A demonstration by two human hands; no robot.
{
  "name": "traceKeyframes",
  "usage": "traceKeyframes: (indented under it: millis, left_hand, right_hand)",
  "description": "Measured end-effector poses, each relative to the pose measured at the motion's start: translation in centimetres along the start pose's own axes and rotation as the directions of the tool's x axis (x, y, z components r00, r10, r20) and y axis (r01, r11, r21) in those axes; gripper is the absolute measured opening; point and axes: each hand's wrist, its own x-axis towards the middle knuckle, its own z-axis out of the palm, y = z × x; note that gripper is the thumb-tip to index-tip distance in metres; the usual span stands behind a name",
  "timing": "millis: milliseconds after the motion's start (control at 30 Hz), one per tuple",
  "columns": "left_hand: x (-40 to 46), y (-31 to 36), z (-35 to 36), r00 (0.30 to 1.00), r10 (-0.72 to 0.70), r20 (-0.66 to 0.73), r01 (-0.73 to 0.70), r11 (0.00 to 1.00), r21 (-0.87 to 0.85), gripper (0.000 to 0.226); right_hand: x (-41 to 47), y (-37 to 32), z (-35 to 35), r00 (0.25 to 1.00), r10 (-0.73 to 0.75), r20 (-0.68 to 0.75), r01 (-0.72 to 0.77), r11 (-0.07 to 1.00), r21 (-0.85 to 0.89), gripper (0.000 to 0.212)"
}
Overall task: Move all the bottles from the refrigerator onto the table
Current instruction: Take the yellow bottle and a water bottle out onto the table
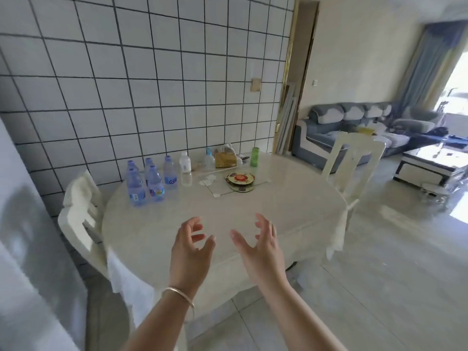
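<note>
Several clear water bottles (148, 181) with blue labels stand upright in a cluster at the far left of the round cream table (278, 211). A white-capped bottle (185, 162) stands just to their right. My left hand (191, 245) and my right hand (258, 245) hover over the table's near edge, palms facing each other, fingers spread and loosely bent, holding nothing. A thin bangle sits on my left wrist. The grey refrigerator side (22, 236) fills the left edge; its inside is hidden.
A white chair (81, 216) stands at the table's left, another chair (354, 160) at its right. On the table are a round tin (240, 179), a green can (255, 157), a yellow box (225, 159). Tiled wall behind; sofa (354, 127) and low table (435, 163) at right.
</note>
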Motion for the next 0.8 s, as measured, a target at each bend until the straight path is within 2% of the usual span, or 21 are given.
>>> traceKeyframes:
  millis: [200, 467, 567, 700, 800]
  left_hand:
    - [-7.1, 3.0, -4.7, 0.999, 0.043, 0.023, -0.042, 0.999, -0.030, 0.037]
    - [-17.9, 4.5, -12.8, 0.996, -0.014, -0.087, 0.008, 0.998, -0.070, 0.033]
    - [-20.7, 4.0, -17.8, 0.987, -0.037, -0.158, 0.023, 0.996, -0.087, 0.032]
    - [-22.4, 3.3, -26.7, 0.958, -0.018, -0.285, -0.005, 0.997, -0.081, 0.028]
    - [-21.8, 1.5, -34.1, 0.935, -0.002, -0.356, -0.001, 1.000, -0.009, 0.027]
  right_hand:
    - [-8.5, -1.5, -1.6, 0.999, -0.033, 0.005, 0.033, 0.999, -0.001, 0.075]
    - [-20.6, -4.9, -0.4, 0.987, -0.117, 0.112, 0.112, 0.993, 0.046, 0.067]
    - [-24.7, -7.1, 1.3, 0.979, -0.137, 0.153, 0.124, 0.988, 0.091, 0.061]
    - [-29.6, -12.4, 5.2, 0.945, -0.239, 0.222, 0.201, 0.963, 0.182, 0.046]
    - [-32.4, -17.1, 10.0, 0.911, -0.312, 0.271, 0.256, 0.941, 0.222, 0.046]
